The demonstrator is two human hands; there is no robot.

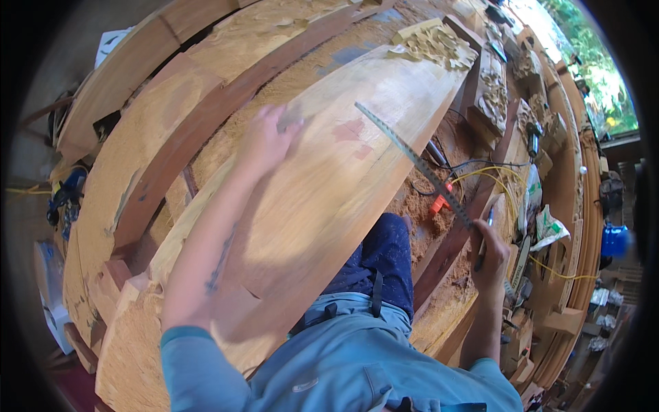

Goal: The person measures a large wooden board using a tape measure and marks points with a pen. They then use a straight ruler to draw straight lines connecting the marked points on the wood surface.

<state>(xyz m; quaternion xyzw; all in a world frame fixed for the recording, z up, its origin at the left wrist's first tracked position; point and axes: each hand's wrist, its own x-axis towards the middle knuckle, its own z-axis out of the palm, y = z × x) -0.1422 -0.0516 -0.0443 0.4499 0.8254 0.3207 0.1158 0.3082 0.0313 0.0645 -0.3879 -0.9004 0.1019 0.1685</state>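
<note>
A long, pale wooden board with a smooth, slightly curved face lies in front of me, slanting away to the upper right. Over its left side is my left hand, its fingers blurred; a small greyish patch shows between them, and I cannot make out whether it is held. At the right, my right hand is closed around a long thin ruler with marks along it. The ruler's far end reaches over the board. A slim pen sticks up from the same hand. Reddish patches mark the board's face.
Carved wood tops the board's far end. Thick timbers lie to the left. On the right are sawdust, an orange plug, a yellow cable, a white-green bag and more carved pieces.
</note>
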